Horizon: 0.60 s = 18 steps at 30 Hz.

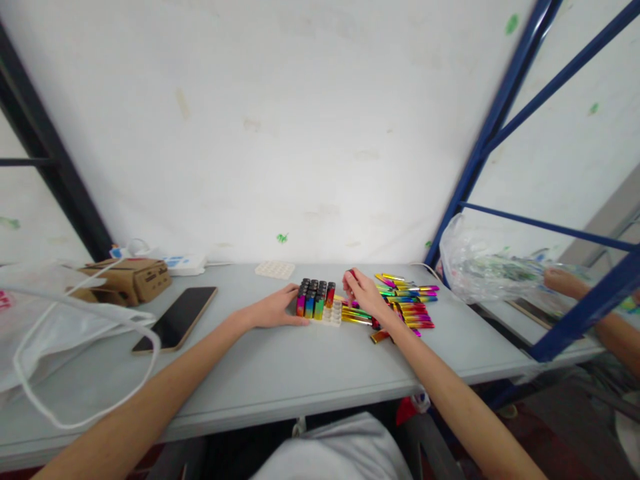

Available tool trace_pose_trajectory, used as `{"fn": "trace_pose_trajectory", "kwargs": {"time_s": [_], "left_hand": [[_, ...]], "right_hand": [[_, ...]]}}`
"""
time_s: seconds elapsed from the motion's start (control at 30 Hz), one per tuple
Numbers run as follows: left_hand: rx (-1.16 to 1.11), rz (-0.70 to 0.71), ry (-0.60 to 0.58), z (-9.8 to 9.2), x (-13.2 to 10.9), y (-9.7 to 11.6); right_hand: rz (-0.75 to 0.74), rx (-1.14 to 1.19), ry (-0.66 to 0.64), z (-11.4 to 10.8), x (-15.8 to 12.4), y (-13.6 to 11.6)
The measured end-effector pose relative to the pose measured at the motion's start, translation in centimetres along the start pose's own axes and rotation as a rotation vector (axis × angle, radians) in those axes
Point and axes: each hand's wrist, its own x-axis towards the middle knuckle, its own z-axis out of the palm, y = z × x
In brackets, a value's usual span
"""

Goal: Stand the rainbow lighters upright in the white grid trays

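Observation:
A white tray (334,316) sits mid-table, partly filled with upright rainbow-coloured lighters (315,298). My left hand (276,309) rests on the table against the tray's left side, steadying it. My right hand (364,291) hovers just right of the tray and pinches one lighter (351,274) at its fingertips. Under and to the right of that hand lies a loose pile of several shiny rainbow lighters (407,303).
A spare white tray (275,269) lies near the wall. A phone (177,317), a cardboard box (131,278), a power strip (184,263) and a white bag (55,333) sit left. Blue rack posts (480,153) stand right; beyond them are a clear plastic bag (480,263) and another person's arm (590,303).

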Motion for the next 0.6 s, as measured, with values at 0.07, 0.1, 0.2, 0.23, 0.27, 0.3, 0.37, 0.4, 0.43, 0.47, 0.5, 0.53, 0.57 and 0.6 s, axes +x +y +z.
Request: {"fn": "trace_pose_trajectory", "kwargs": {"time_s": [0.07,0.1,0.2,0.23,0.27,0.3,0.37,0.4,0.43,0.47,0.5,0.53,0.57,0.6], "left_hand": [[0.002,-0.013,0.001,0.0,0.0,0.0],[0.004,-0.017,0.000,0.0,0.0,0.0],[0.009,-0.005,-0.001,0.0,0.0,0.0],[0.010,-0.002,-0.001,0.1,0.0,0.0],[0.010,-0.002,0.000,0.0,0.0,0.0],[0.009,-0.006,-0.002,0.0,0.0,0.0],[0.006,-0.017,-0.011,0.0,0.0,0.0],[0.005,-0.021,-0.016,0.0,0.0,0.0],[0.005,-0.022,-0.020,0.0,0.0,0.1],[0.004,-0.019,-0.021,0.0,0.0,0.1],[0.004,-0.014,-0.018,-0.1,0.0,0.2],[0.003,-0.009,-0.016,-0.1,-0.1,0.2],[0.003,-0.007,-0.015,-0.1,-0.1,0.3],[0.002,-0.010,-0.013,-0.1,-0.1,0.3]], "right_hand": [[-0.067,-0.091,-0.009,-0.2,0.1,0.0],[-0.106,-0.154,-0.007,-0.3,0.1,-0.1],[-0.139,-0.259,-0.012,-0.4,0.0,-0.4],[-0.124,-0.252,-0.018,-0.5,-0.1,-0.6],[-0.110,-0.229,-0.028,-0.5,-0.2,-0.8],[-0.100,-0.200,-0.041,-0.5,-0.3,-1.0],[-0.100,-0.156,-0.086,-0.5,-0.4,-1.2],[-0.110,-0.159,-0.116,-0.5,-0.5,-1.3],[-0.125,-0.184,-0.144,-0.5,-0.5,-1.3],[-0.143,-0.224,-0.170,-0.5,-0.5,-1.3],[-0.164,-0.269,-0.193,-0.5,-0.5,-1.3],[-0.183,-0.304,-0.213,-0.5,-0.4,-1.3],[-0.197,-0.324,-0.229,-0.5,-0.4,-1.3],[-0.209,-0.328,-0.242,-0.4,-0.4,-1.3]]}}
